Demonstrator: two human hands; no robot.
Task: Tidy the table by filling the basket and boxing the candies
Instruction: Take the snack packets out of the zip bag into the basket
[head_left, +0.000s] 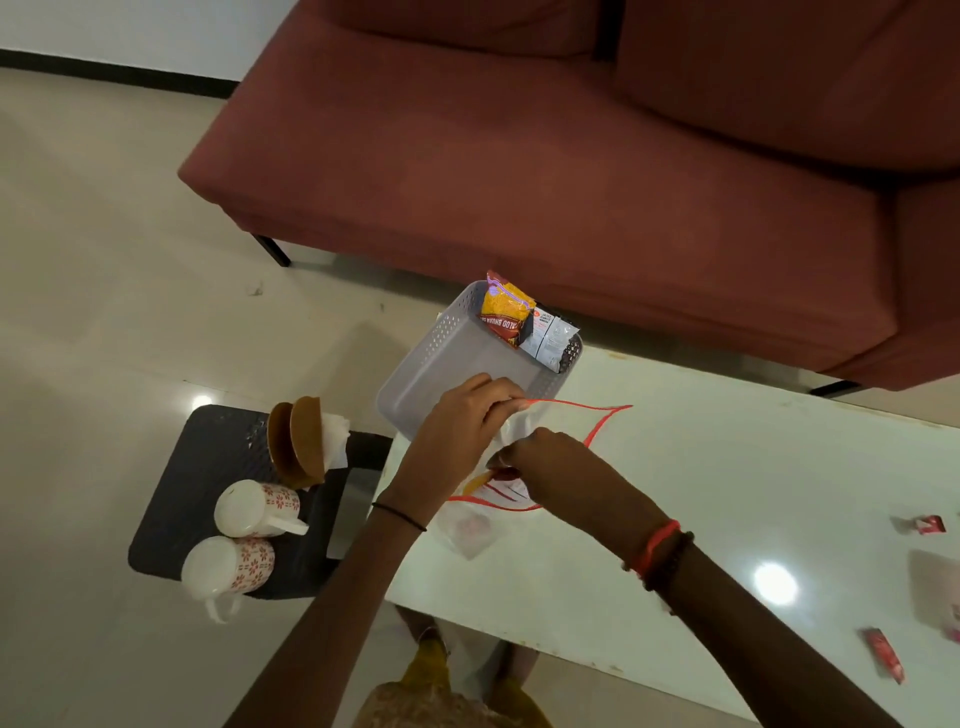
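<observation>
Left hand (462, 415) and right hand (545, 460), fingers curled, pinched a clear bag (566, 426); basket (447, 358) at table's (727, 493) left corner lay just beyond the left.

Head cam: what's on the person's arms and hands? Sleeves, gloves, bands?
No gloves or sleeves in view; the forearms are bare. The left hand has a thin black band at the wrist; the right hand has a red band and a dark beaded bracelet. Rings: cannot tell.

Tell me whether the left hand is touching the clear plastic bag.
Touching. The head view shows the left hand pinching the red-edged rim of the clear plastic bag.
</observation>
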